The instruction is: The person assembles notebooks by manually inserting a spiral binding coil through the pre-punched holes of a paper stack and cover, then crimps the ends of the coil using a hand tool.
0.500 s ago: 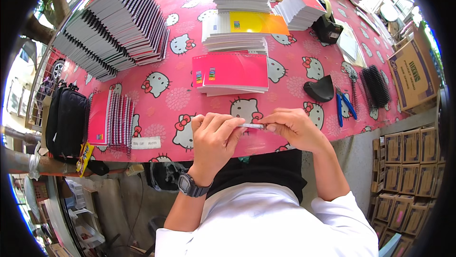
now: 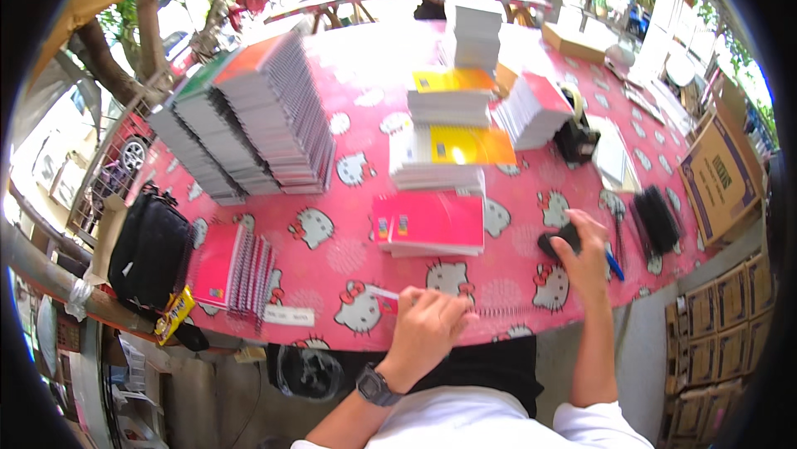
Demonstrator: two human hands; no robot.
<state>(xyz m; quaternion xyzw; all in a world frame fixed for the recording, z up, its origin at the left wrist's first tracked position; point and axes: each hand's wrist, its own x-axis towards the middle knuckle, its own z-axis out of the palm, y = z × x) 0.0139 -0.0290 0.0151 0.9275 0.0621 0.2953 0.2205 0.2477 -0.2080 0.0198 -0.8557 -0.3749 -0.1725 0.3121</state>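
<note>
My left hand (image 2: 427, 326) is closed near the table's front edge on a thin notebook seen mostly edge-on, whose pink and white corner (image 2: 384, 300) sticks out at the left. From its right side a thin spiral wire (image 2: 515, 312) trails over the table; the fingers hide most of the notebook. My right hand (image 2: 584, 256) is over at the right with thumb and fingers apart, beside a black rounded object (image 2: 558, 243). Whether it touches that object I cannot tell. Pliers with blue handles (image 2: 614, 266) lie partly hidden behind this hand.
Pink-covered notebooks (image 2: 427, 220) are stacked ahead, with yellow-covered stacks (image 2: 471, 146) behind. Tall stacks of spiral notebooks (image 2: 274, 125) stand at the left, near a black bag (image 2: 151, 250) and coiled pink notebooks (image 2: 224, 266). Black wire coils (image 2: 656, 220) and a tape dispenser (image 2: 575, 137) are at the right.
My right hand has left the notebook and moved right to the black object and pliers. My left hand keeps its hold, now alone. The view has tilted up, showing a person far off.
</note>
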